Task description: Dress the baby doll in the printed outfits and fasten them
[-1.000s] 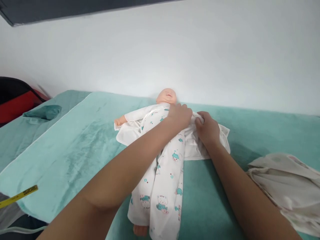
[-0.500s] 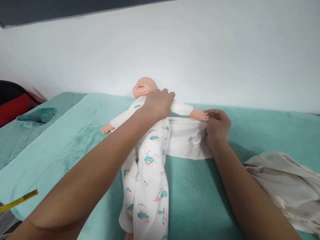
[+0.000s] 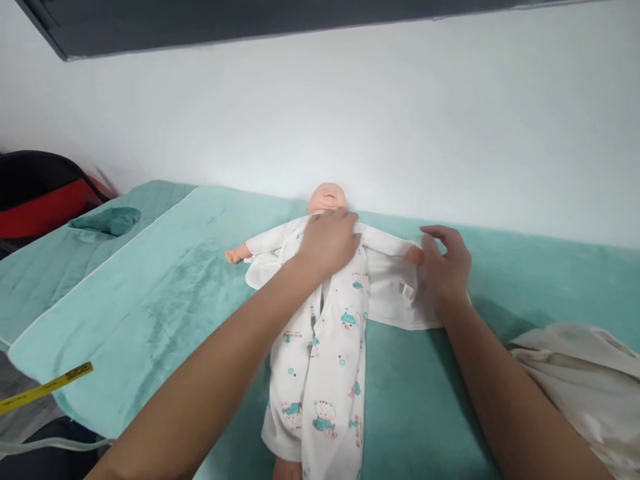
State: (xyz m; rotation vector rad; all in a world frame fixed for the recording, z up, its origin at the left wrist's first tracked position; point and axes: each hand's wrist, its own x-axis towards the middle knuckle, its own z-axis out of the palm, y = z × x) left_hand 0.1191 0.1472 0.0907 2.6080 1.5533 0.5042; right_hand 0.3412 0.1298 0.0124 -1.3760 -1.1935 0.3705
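Note:
A baby doll [image 3: 327, 199] lies on its back on a green plush cover [image 3: 415, 387], arms spread wide. It wears a white printed romper [image 3: 333, 373] with long sleeves. A white flap of the garment [image 3: 393, 293] is laid out flat to the right, a small tag on it. My left hand [image 3: 330, 243] rests on the doll's upper chest with its fingers curled over the cloth near the shoulder; the fingertips are partly hidden. Beside the doll's hand [image 3: 415, 254] is my right hand [image 3: 449, 267], index finger and thumb apart.
A crumpled off-white cloth [image 3: 575, 373] lies at the right. A white wall [image 3: 400, 120] rises behind the bed. At the left are a quilted green cover with a hole [image 3: 113, 221], a red and black object [image 3: 50, 200] and a yellow strip [image 3: 47, 388].
My right hand's fingers have parted at the doll's hand, which they were touching. My left hand stays on the chest. The view has shifted, so the doll appears farther right and lower.

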